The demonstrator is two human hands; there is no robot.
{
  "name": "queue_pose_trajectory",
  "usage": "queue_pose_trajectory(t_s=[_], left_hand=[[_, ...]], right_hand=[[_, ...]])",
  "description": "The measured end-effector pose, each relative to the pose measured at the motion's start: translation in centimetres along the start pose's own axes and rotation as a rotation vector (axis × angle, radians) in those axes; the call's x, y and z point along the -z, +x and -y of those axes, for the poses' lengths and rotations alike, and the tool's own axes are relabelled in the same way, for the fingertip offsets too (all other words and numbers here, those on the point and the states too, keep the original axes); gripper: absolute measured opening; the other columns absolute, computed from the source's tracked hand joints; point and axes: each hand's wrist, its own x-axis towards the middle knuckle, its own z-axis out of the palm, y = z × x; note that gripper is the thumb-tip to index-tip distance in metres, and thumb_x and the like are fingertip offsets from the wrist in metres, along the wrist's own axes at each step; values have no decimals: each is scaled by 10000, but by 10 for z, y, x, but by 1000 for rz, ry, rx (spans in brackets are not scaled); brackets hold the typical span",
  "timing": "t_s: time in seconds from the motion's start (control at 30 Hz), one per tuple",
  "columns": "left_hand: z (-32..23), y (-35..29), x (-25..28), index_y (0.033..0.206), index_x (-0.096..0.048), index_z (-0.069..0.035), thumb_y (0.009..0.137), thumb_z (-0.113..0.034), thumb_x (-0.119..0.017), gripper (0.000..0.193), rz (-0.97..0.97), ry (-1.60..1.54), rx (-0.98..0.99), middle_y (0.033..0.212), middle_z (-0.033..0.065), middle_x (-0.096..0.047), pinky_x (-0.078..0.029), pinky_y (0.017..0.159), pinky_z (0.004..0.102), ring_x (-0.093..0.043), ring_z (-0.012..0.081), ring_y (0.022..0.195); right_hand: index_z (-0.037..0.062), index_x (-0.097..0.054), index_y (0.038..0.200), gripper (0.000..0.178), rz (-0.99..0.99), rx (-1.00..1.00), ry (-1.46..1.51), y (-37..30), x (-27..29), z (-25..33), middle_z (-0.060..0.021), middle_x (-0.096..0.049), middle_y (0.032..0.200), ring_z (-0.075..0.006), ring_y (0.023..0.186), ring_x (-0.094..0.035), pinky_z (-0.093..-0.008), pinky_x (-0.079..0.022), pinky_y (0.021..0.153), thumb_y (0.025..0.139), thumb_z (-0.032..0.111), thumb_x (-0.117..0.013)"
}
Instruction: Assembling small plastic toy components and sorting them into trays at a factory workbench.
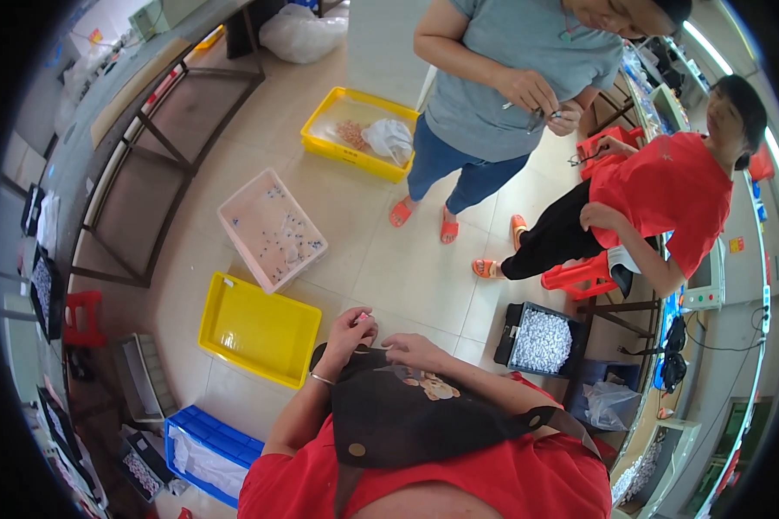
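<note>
While I sit over a dark apron (pixel 407 411) on my lap, my left hand (pixel 348 333) is raised at 11 o'clock from the apron's centre, fingers pinched shut on a small pink-white part (pixel 363 317). My right hand (pixel 414 350) lies just beside it at 1 o'clock, fingers curled loosely, palm down on the apron edge; I cannot tell whether it holds anything.

Step in hand, as I judge it: one small part is being checked or fitted between the two hands. The next move calls for a fine two-finger grip and bringing the right hand up to meet the part without dropping it.

Surroundings on the floor:
- Yellow tray (pixel 258 329) at 9 o'clock from my hands, near them.
- Pink tray (pixel 271 228) with scattered small pieces at 11 o'clock, farther off.
- Yellow bin (pixel 359 132) holding a white bag at 12 o'clock, well apart.
- Black box (pixel 541 339) of white pieces at 3 o'clock.
- Blue crate (pixel 209 454) at 7 o'clock.

Two other people, one standing (pixel 502 78) and one seated (pixel 658 199), work at 1 o'clock, well apart from my hands.
</note>
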Motion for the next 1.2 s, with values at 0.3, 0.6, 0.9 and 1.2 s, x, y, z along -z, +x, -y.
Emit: queue_pose_trajectory(t_s=[0.3,0.6,0.9,1.2], left_hand=[[-4,4,-4,1078,-553,11,840,-97,-600,265,15,29,-8,830,72,-606,-501,658,235,-614,128,725],[-1,5,-13,1075,-555,1,838,-90,-595,257,19,52,8,818,53,-600,-504,655,234,-615,123,707],[1,1,-17,1085,-549,9,843,-94,-595,267,7,52,11,834,71,-610,-507,668,235,-610,126,720],[3,4,-19,1090,-544,20,847,-104,-596,277,17,82,-5,821,68,-605,-502,650,231,-600,125,708]], right_hand=[[8,-508,1164,402,20,-83,-22,0,5,2,-85,-638,882,-128,670,-602,-246,-495,551,824,219,-545],[-3,-516,1137,355,28,65,10,8,8,-27,-79,-638,875,-126,750,-605,-252,-505,581,850,203,-547],[-31,-540,1064,309,7,40,49,0,8,-20,-86,-635,780,-132,680,-613,-273,-510,615,824,160,-570],[34,-523,1159,384,19,32,-19,-1,10,-24,-79,-647,885,-136,711,-613,-253,-507,576,829,227,-553]])
